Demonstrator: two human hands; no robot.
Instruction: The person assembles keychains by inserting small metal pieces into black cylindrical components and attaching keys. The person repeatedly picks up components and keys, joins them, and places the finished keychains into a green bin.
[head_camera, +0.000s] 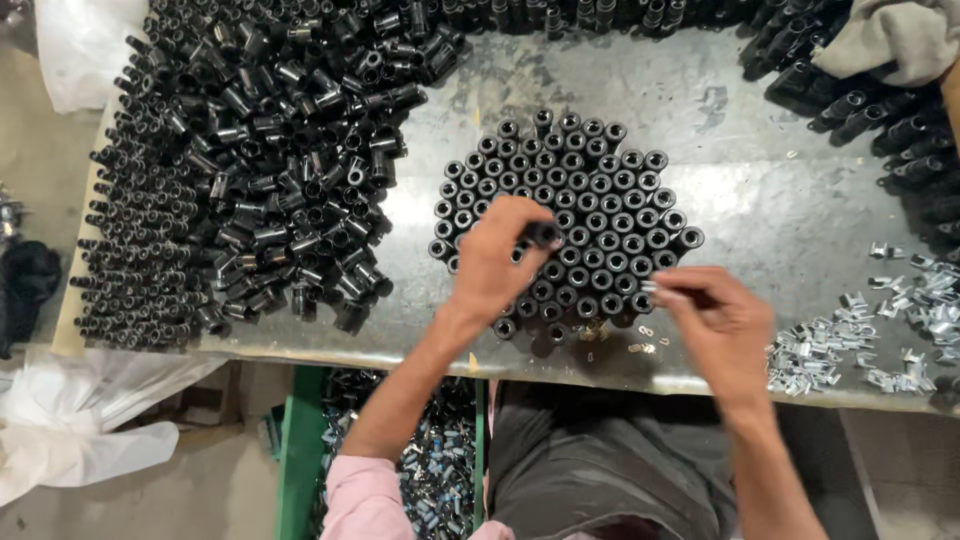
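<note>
1. 1 short black tube (543, 234) is gripped in the fingers of the left hand (497, 262), held lying sideways just above the standing cluster of black tubes (585, 215).
2. The cluster is seen at the middle of the grey metal table (740, 190), its tubes upright and packed touching one another.
3. The right hand (722, 325) is seen at the cluster's near right edge, its fingers pinched on a small silver clip (650, 288); the hand is blurred.
4. A heap of loose black tubes (250, 170) is spread over the left of the table, well apart from both hands.
5. A scatter of silver clips (870, 335) is seen to the right, near the right hand.
</note>
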